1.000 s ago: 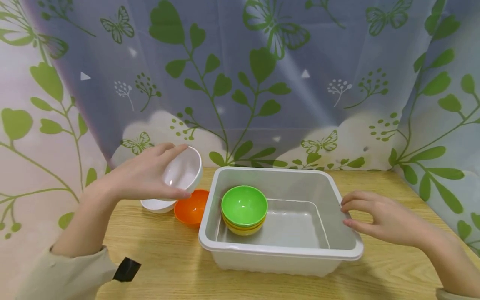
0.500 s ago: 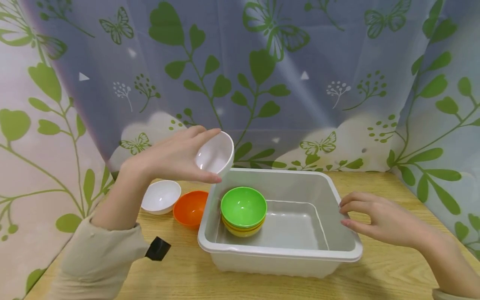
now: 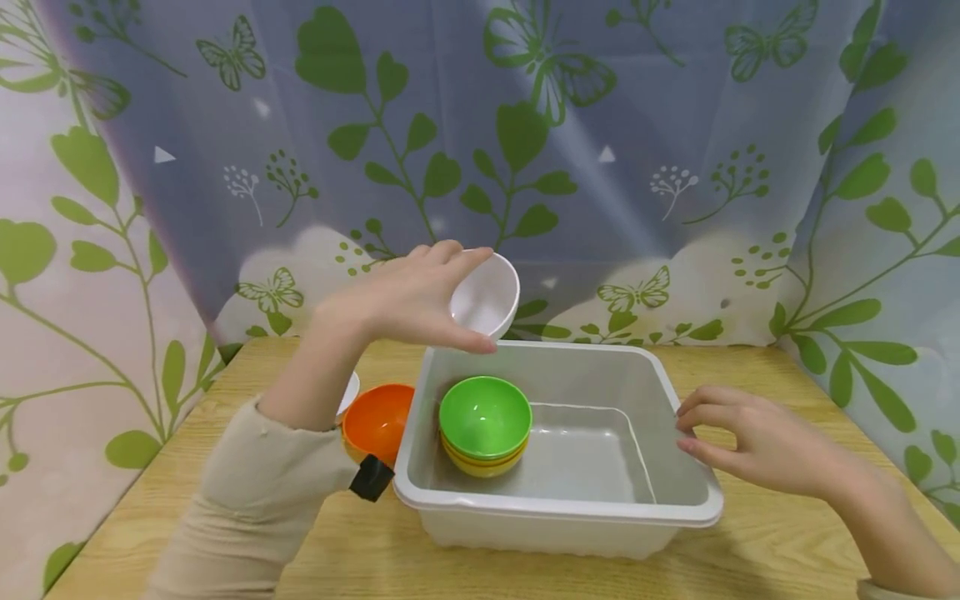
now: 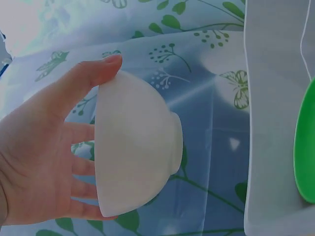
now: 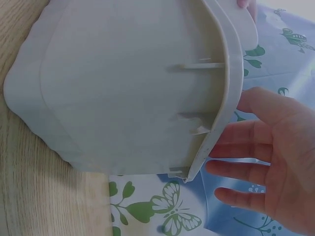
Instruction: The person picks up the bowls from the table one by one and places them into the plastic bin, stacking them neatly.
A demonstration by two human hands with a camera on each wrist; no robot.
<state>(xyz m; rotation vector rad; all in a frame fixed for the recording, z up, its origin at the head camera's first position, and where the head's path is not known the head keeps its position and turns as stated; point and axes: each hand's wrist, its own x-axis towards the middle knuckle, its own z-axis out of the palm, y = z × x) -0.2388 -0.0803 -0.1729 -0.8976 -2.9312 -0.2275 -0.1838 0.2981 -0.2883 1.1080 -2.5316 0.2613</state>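
My left hand (image 3: 408, 296) grips a white bowl (image 3: 491, 296) by its rim, thumb on one side and fingers on the other. The bowl is tipped on its side above the back left of a grey plastic tub (image 3: 558, 503); its footed base shows in the left wrist view (image 4: 133, 142). Inside the tub, at the left, a green bowl (image 3: 486, 417) is stacked on yellow ones (image 3: 486, 467). At the tub's right rim, my right hand (image 3: 772, 437) rests with loosely bent fingertips against the edge, seen from outside in the right wrist view (image 5: 283, 157).
An orange bowl (image 3: 378, 419) stands on the wooden table (image 3: 360, 550) just left of the tub. Beyond it, another white bowl (image 3: 349, 392) is mostly hidden by my left forearm. A leaf-patterned cloth (image 3: 450, 125) hangs behind and along both sides.
My left hand has carried the white bowl rightward and up, from over the bowls on the table to the tub's back edge. My right hand has stayed at the rim.
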